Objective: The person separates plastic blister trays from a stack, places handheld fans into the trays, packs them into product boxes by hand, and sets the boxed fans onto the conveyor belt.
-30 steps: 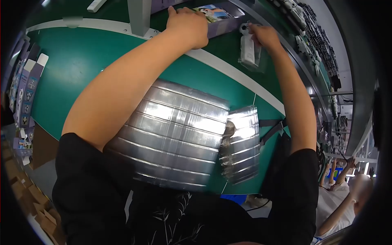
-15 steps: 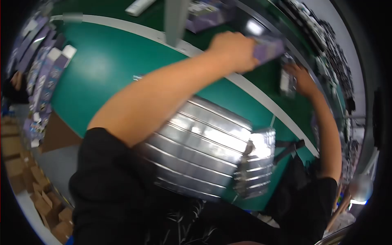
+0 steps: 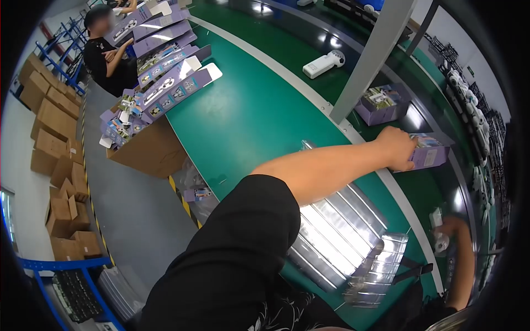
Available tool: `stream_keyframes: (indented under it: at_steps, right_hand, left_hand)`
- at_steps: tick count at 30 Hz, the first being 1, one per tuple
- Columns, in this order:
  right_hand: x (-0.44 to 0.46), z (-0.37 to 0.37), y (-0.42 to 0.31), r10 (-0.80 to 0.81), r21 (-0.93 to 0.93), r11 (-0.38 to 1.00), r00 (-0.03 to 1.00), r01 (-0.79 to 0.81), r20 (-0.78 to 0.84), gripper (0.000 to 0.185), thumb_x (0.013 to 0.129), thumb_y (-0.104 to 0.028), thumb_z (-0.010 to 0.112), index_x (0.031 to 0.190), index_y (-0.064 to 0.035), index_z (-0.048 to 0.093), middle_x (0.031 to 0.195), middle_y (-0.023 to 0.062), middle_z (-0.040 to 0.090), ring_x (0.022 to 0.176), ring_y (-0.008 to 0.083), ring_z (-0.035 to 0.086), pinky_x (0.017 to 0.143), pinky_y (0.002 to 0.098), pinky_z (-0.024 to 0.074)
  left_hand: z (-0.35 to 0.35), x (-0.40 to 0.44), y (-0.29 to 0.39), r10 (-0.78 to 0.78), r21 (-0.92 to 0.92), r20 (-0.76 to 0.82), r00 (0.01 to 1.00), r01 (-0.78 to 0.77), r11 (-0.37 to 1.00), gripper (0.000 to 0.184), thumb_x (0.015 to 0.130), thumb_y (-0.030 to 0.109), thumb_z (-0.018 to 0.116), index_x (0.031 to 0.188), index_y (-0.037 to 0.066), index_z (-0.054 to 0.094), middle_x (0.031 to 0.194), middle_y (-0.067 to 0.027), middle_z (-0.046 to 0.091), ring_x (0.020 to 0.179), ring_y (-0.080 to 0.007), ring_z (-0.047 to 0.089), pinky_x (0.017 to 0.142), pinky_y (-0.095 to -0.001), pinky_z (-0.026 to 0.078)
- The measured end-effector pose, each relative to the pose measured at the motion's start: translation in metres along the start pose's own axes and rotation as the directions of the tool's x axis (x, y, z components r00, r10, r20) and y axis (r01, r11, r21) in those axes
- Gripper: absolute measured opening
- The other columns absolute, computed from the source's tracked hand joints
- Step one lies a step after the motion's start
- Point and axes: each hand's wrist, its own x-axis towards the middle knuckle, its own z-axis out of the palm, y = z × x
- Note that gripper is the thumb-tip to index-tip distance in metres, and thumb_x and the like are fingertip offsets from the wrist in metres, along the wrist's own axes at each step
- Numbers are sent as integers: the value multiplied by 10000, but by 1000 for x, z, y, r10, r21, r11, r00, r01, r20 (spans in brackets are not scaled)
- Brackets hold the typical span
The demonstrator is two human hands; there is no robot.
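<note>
My left hand [image 3: 396,148] is closed on the near end of a purple printed box [image 3: 430,156], over the dark green conveyor belt. Farther right and lower, my right hand [image 3: 457,227] has its fingers curled over a white handheld device [image 3: 440,240], which my fingers partly cover. Another purple box [image 3: 382,105], with a printed picture on top, sits on the belt beyond my left hand. A white device with a round black-and-white head [image 3: 324,64] lies farther up the belt.
Clear ribbed plastic trays [image 3: 345,237] lie on the green table [image 3: 237,116] under my left arm. A grey post [image 3: 372,60] rises at the belt's edge. Opened purple boxes [image 3: 176,88] are piled over a carton [image 3: 149,151]. A person [image 3: 105,55] stands behind them.
The view has swung left, showing more of the aisle and box pile. My left hand still holds the purple box; my right hand now has its fingers over the white device.
</note>
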Motion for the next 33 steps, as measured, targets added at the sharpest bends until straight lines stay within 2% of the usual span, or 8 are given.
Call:
stream_keyframes:
  at_steps: [2, 8, 11, 15, 22, 27, 30, 33]
  right_hand:
    - [-22, 22, 12, -17, 315, 947, 990, 61, -138, 546, 535, -372, 795, 903, 7, 657, 891, 216, 679, 837, 388, 659, 810, 439, 531]
    - [-41, 75, 24, -166, 4, 978, 789, 209, -591, 374, 548, -212, 755, 825, -19, 594, 812, 212, 613, 784, 428, 586, 709, 505, 469]
    - [-76, 57, -6, -216, 2, 968, 839, 251, -499, 393, 558, -259, 759, 835, -33, 594, 832, 207, 598, 855, 410, 574, 772, 491, 457]
    - [-106, 28, -29, -311, -48, 929, 701, 368, -642, 451, 573, -297, 761, 902, -27, 611, 855, 216, 595, 868, 415, 567, 802, 483, 446]
    - [-131, -19, -71, -151, -128, 989, 524, 80, -838, 544, 576, -249, 767, 1046, -41, 590, 952, 153, 595, 978, 344, 567, 990, 469, 401]
    - [-124, -17, -120, -430, -268, 878, 408, 396, -805, 408, 572, -196, 756, 910, -37, 592, 889, 158, 561, 970, 341, 559, 1068, 499, 363]
    - [-111, -3, -109, -375, -156, 889, 492, 430, -786, 246, 577, -123, 694, 750, -21, 552, 866, 170, 539, 952, 361, 544, 1023, 499, 390]
    - [-90, 41, -31, -124, 13, 977, 621, 213, -774, 200, 573, -60, 668, 732, 12, 570, 915, 214, 558, 948, 408, 529, 842, 485, 440]
  left_hand:
    - [6, 3, 3, -26, -77, 21, 999, 27, 997, 634, 737, 517, 676, 1188, 73, 640, 1016, -158, 704, 933, -326, 687, 814, -419, 545]
    - [26, 15, -9, 18, -569, -72, 997, -56, 820, 627, 690, 561, 741, 1117, 103, 706, 1045, -163, 705, 975, -365, 664, 881, -398, 523]
    - [18, 14, -13, -15, -761, 326, 945, 272, 589, 574, 817, 515, 718, 1156, 52, 696, 1069, -91, 706, 950, -173, 651, 875, -293, 482]
    - [9, 6, -21, 75, -616, 744, 664, 638, 462, 610, 871, 489, 666, 1294, 54, 594, 1178, -98, 654, 1030, -193, 638, 889, -360, 506]
    - [-2, 1, -12, 137, -641, 767, 626, 750, 162, 534, 915, 469, 617, 1279, 80, 584, 1189, -96, 652, 1051, -182, 636, 905, -385, 519]
    - [16, 4, -22, 92, -633, 770, 631, 738, 234, 529, 923, 471, 607, 1279, 80, 582, 1151, -102, 667, 1014, -184, 647, 872, -376, 526]
    - [21, 14, -33, -110, -803, 223, 969, 247, 543, 491, 895, 525, 605, 1083, 77, 672, 899, -65, 713, 764, -213, 679, 657, -372, 521]
    - [22, 15, -22, -12, -346, -331, 943, -110, 932, 320, 836, 348, 677, 855, 31, 715, 743, -121, 668, 661, -274, 618, 663, -383, 509]
